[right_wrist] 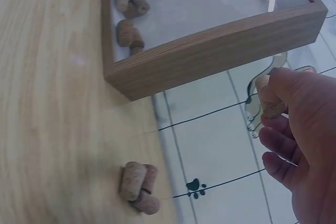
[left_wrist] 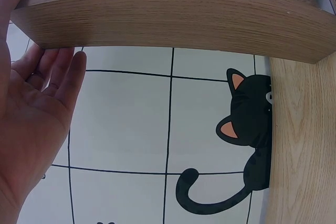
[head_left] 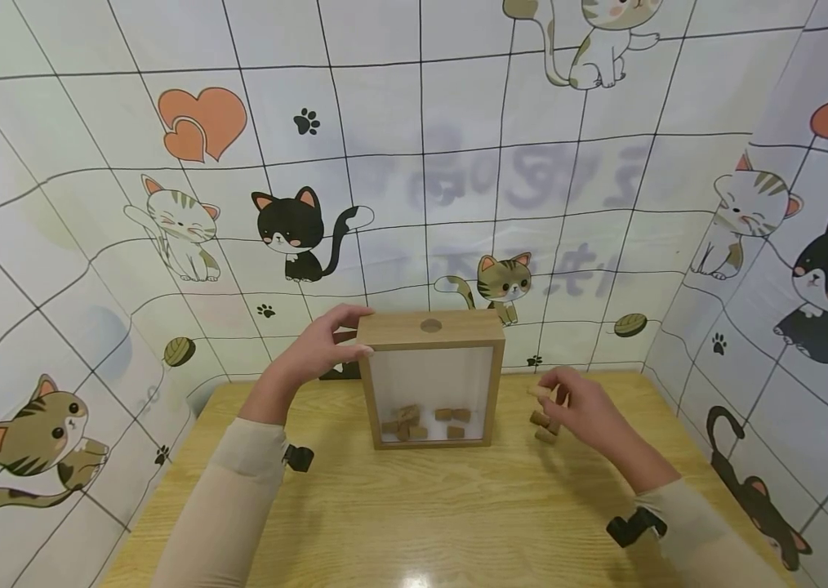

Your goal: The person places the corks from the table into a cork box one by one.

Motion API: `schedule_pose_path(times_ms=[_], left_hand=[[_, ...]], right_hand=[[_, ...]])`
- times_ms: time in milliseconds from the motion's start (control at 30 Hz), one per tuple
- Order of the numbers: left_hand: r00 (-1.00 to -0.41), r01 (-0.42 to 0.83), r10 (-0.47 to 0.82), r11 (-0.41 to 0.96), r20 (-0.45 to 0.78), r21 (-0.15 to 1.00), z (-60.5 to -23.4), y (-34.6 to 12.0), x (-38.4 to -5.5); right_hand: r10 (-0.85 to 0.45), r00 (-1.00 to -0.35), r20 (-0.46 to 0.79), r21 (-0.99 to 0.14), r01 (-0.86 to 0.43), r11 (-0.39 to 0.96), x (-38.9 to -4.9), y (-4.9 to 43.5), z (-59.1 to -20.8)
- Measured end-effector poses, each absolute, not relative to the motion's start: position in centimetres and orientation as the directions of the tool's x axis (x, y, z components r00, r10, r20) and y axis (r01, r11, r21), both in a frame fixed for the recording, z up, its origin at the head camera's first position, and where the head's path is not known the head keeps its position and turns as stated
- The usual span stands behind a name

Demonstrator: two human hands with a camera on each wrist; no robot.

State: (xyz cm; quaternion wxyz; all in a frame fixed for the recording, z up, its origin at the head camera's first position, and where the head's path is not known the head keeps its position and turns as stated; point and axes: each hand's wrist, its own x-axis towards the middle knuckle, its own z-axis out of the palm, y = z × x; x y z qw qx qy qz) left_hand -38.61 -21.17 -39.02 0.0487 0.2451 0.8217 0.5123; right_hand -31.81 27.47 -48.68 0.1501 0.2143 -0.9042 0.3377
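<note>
A shallow wooden display box point(head_left: 465, 327) with a clear front stands upright on the table, a round hole point(head_left: 431, 325) in its top. Several corks point(head_left: 456, 414) lie at the bottom inside it. My left hand point(head_left: 317, 349) grips the box's upper left corner, thumb at the front and fingers behind. To the right of the box, my right hand point(head_left: 585, 412) pinches a single cork point(right_wrist: 269, 98) between thumb and index finger, raised above the table. Under that hand, a small cluster of loose corks point(right_wrist: 134, 180) lies on the tabletop.
The light wood table point(head_left: 414, 506) runs back to a wall covering point(head_left: 385, 188) printed with cats and grid lines. It also rises at both sides. A dark wrist camera point(head_left: 300, 458) sits on the left wrist, another point(head_left: 634, 527) on the right.
</note>
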Motion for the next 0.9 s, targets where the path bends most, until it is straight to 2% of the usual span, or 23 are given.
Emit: schedule_pose_path(times_ms=[333,900], left_hand=[[-0.872,0.365,0.457,0.366,0.176,0.856,-38.9,-21.2,-38.2],[-0.872,0.376,0.453,0.382,0.183,0.844,-39.1,-21.4,-37.5]], right_hand=[[-0.222,-0.819,0.529,-0.567,-0.536,0.625,-32.0,27.4,-45.0],[-0.16,-0.797,0.583,-0.607,-0.558,0.566,-32.0,26.2,-41.3]])
